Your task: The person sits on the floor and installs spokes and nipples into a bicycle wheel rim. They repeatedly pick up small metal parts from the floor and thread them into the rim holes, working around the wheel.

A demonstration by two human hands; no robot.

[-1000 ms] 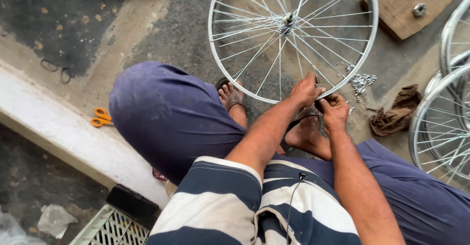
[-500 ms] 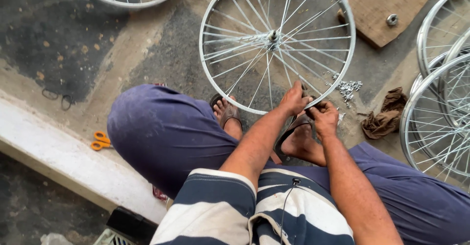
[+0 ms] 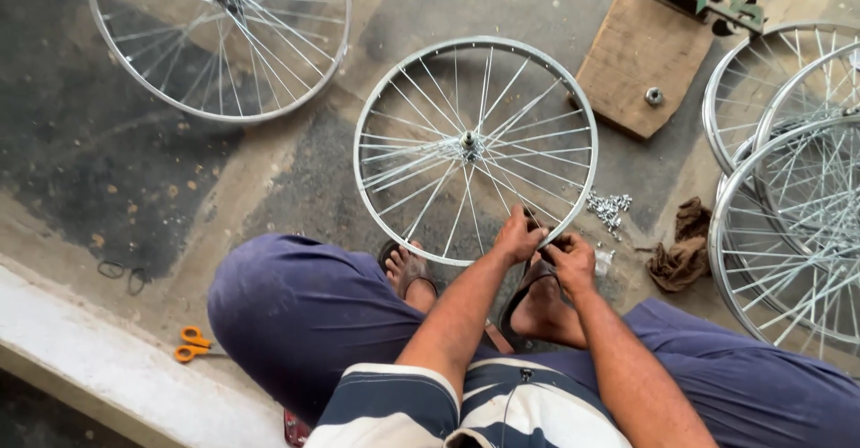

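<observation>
1. Spoked bicycle wheel (image 3: 475,148): centre of frame, flat on the concrete floor (image 3: 134,170). Likely light, rim stiff, thin spokes springy; best held at the rim.
2. Left hand (image 3: 520,236): fingers curled onto the near rim.
3. Right hand (image 3: 570,260): fingers pinched at the rim; what they hold, cannot tell.
4. Pile of small metal nipples (image 3: 609,206): right of the rim.

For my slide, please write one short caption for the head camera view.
Seated person, left hand and right hand at the rim of a spoked bicycle wheel on the floor.
</observation>
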